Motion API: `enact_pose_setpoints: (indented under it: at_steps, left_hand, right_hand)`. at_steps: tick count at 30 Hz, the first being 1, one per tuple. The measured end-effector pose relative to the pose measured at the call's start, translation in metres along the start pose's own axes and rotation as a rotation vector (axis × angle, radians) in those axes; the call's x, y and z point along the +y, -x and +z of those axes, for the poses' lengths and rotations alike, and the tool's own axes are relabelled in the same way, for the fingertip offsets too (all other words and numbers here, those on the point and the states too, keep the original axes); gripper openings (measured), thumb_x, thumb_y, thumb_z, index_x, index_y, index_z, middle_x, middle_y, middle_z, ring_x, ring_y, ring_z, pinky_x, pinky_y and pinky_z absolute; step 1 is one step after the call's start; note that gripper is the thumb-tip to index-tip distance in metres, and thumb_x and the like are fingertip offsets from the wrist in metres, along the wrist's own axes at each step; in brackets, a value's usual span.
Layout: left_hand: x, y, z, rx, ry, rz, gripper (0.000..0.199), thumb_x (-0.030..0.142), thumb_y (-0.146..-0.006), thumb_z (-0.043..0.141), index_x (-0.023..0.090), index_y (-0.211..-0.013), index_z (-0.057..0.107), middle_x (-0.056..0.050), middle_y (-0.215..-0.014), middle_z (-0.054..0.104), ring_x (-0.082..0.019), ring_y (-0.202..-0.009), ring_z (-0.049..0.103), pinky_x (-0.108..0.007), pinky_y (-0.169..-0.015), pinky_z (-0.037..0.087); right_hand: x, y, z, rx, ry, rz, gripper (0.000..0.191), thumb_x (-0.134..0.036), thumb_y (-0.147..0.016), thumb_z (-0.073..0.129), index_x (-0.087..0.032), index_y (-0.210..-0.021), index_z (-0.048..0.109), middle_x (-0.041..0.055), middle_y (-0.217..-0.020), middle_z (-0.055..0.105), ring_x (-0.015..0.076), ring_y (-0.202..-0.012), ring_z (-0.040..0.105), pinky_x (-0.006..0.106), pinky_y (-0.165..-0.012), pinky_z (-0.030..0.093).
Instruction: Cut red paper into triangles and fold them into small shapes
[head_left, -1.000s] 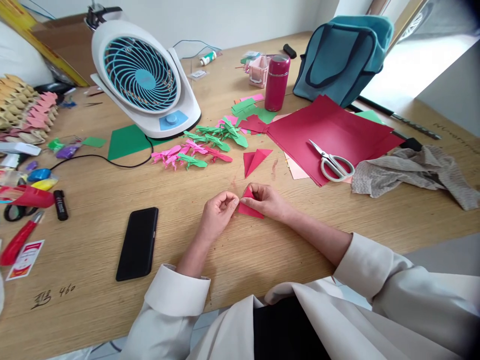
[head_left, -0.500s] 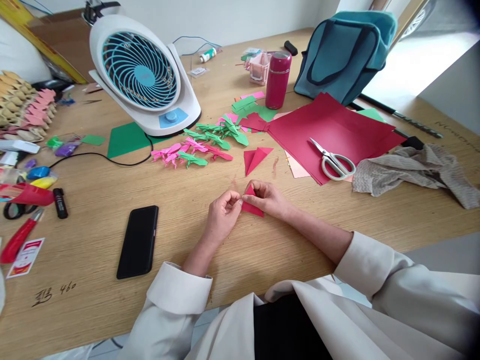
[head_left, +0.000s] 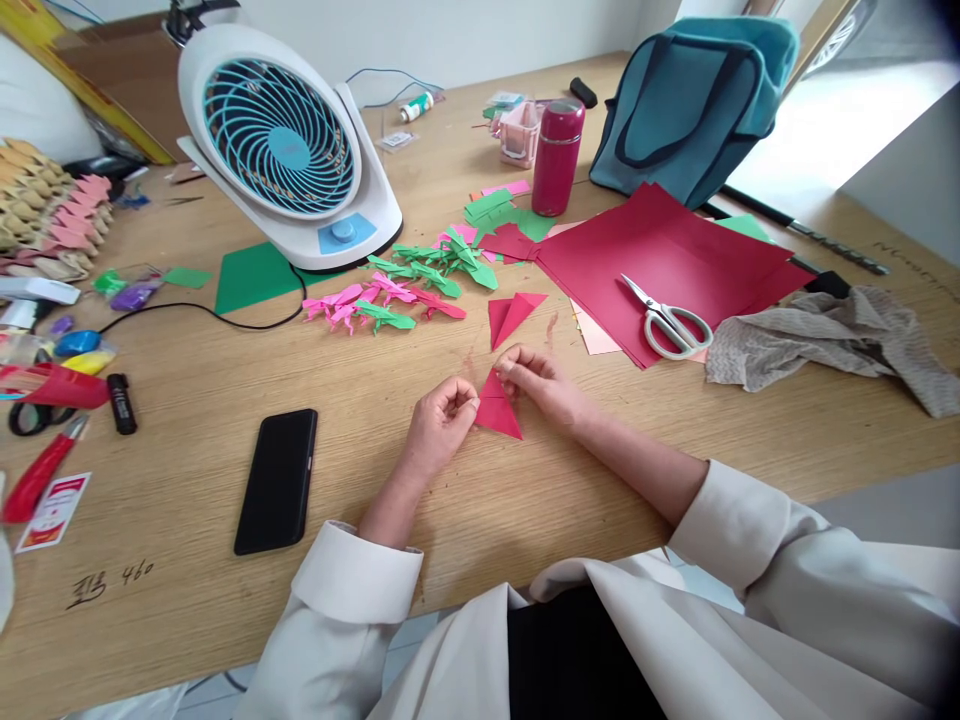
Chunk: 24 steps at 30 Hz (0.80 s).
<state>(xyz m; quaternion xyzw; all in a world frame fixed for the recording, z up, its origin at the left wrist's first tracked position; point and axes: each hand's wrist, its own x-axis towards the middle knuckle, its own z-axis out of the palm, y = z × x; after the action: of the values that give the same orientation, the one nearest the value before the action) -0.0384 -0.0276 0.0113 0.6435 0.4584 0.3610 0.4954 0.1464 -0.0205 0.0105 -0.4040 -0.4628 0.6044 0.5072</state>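
Note:
A small red paper triangle (head_left: 499, 410) with a crease across it is held between my hands, just above the wooden table. The fingers of my left hand (head_left: 444, 420) are closed in a pinch on its left edge. My right hand (head_left: 544, 385) pinches it at the top corner. Just beyond lies another folded red piece (head_left: 514, 316). Further back, folded green pieces (head_left: 435, 270) and pink pieces (head_left: 352, 303) lie in a cluster. White-handled scissors (head_left: 675, 328) rest on large red sheets (head_left: 622, 250) to the right.
A black phone (head_left: 276, 480) lies left of my hands. Behind are a white fan (head_left: 360, 180), a red flask (head_left: 557, 160) and a blue bag (head_left: 682, 110). A grey cloth (head_left: 840, 345) is at the right; a black marker (head_left: 121, 403) lies at the left.
My right hand has moved from the right side of the red triangle up to its top corner, and more of the paper shows. My left hand has shifted slightly left.

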Motion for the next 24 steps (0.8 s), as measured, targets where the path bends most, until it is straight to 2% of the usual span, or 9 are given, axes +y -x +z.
enact_pose_setpoints:
  at_steps: [3, 5, 9, 17, 24]
  left_hand:
    - [0.001, 0.0, -0.001, 0.055, 0.05, 0.019, 0.012, 0.026, -0.083, 0.057, 0.02, -0.073, 0.053, 0.004, -0.067, 0.048, -0.01, -0.06, 0.049, -0.021, -0.054, 0.054]
    - [0.001, 0.0, -0.001, 0.079, 0.075, 0.016, 0.012, 0.026, -0.083, 0.057, 0.019, -0.074, 0.054, 0.003, -0.069, 0.049, -0.011, -0.061, 0.05, -0.021, -0.053, 0.053]
    - [0.001, 0.0, 0.001, 0.073, 0.024, 0.003, 0.016, 0.032, -0.085, 0.059, 0.019, -0.076, 0.057, 0.002, -0.069, 0.049, -0.011, -0.061, 0.049, -0.021, -0.05, 0.051]
    - [0.005, -0.001, -0.002, 0.116, -0.111, 0.121, 0.024, 0.033, -0.088, 0.059, 0.018, -0.07, 0.053, 0.004, -0.063, 0.048, -0.01, -0.06, 0.045, -0.022, -0.058, 0.038]
    - [0.005, -0.002, -0.002, 0.127, -0.075, 0.076, 0.025, 0.031, -0.085, 0.058, 0.019, -0.065, 0.049, 0.005, -0.06, 0.041, -0.01, -0.058, 0.039, -0.023, -0.057, 0.033]
  right_hand:
    - [0.001, 0.003, 0.003, -0.165, 0.176, 0.036, 0.037, -0.051, -0.077, 0.074, -0.018, -0.078, 0.058, -0.0034, -0.065, 0.053, 0.0097, -0.057, 0.043, 0.023, -0.052, 0.033]
    - [0.004, 0.004, 0.003, -0.212, 0.242, 0.047, 0.038, -0.051, -0.079, 0.071, -0.018, -0.073, 0.054, -0.0046, -0.06, 0.048, 0.0088, -0.053, 0.038, 0.023, -0.048, 0.028]
    - [0.009, 0.003, 0.002, -0.229, 0.279, 0.01, 0.038, -0.051, -0.081, 0.068, -0.019, -0.071, 0.05, -0.0061, -0.058, 0.042, 0.0081, -0.051, 0.035, 0.023, -0.047, 0.024]
    - [0.002, 0.003, 0.001, -0.241, 0.339, -0.005, 0.042, -0.055, -0.087, 0.059, -0.018, -0.068, 0.05, -0.006, -0.058, 0.038, 0.0084, -0.052, 0.031, 0.024, -0.049, 0.023]
    - [-0.005, 0.004, 0.0, -0.264, 0.352, 0.0, 0.042, -0.055, -0.088, 0.056, -0.018, -0.068, 0.056, -0.0037, -0.06, 0.043, 0.0104, -0.056, 0.037, 0.026, -0.054, 0.029]
